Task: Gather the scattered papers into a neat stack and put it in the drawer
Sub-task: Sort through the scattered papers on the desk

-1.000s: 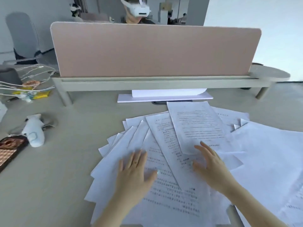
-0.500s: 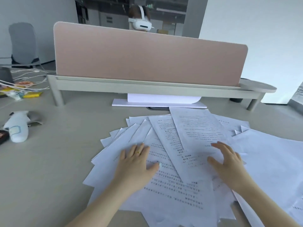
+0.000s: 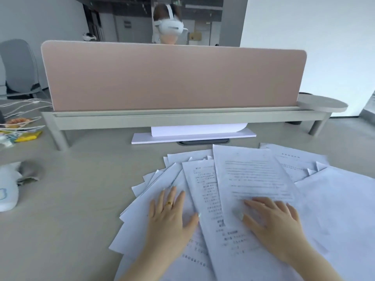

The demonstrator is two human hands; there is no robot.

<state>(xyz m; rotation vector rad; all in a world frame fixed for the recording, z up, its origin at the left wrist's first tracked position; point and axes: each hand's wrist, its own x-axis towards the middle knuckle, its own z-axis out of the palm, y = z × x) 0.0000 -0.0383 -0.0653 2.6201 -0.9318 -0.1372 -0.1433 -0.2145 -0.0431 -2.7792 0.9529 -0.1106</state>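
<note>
Several white printed papers (image 3: 251, 175) lie fanned and overlapping on the beige desk (image 3: 71, 230), spreading from the centre to the right edge of view. My left hand (image 3: 170, 216), a gold ring on one finger, rests flat with fingers apart on the left sheets of the fan. My right hand (image 3: 272, 218) lies flat on the bottom edge of the topmost sheet, fingers spread. Neither hand grips a sheet. No drawer is in view.
A pink divider panel (image 3: 172, 78) on a raised shelf (image 3: 182, 118) crosses the back of the desk, with a white stand (image 3: 192, 136) beneath it. A white device (image 3: 8, 193) and cables with snack wrappers (image 3: 20, 128) sit at the left. A person wearing a headset sits behind the divider.
My right hand slid to the right across the papers, then settled on the top sheet's lower edge. My left hand stayed flat on the left sheets. The camera view tilted up.
</note>
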